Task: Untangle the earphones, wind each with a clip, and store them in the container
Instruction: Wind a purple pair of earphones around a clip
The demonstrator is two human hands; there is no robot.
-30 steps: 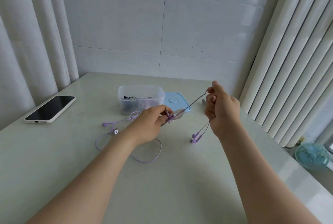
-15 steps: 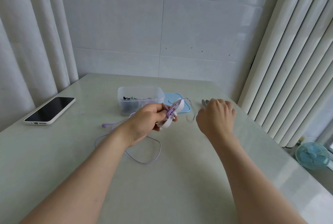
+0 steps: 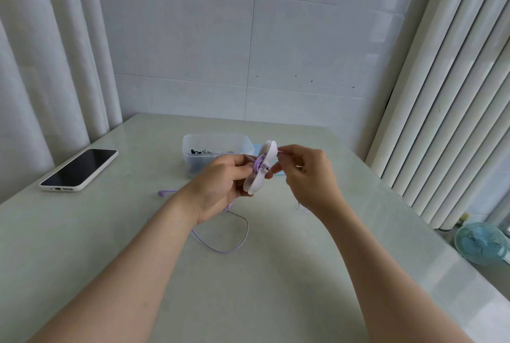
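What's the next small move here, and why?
Probably one more wrap: the right hand pinches the purple cable beside the white clip that the left hand grips, a few turns sit on its middle, and a long loop lies loose on the table.

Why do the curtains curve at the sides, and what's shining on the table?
Head view: the wide lens bends the curtains near the edges. Head view: light, likely from the right, glares off the glossy table. Head view: the left hand gripping the clip and the right hand pinching the cord look sharp.
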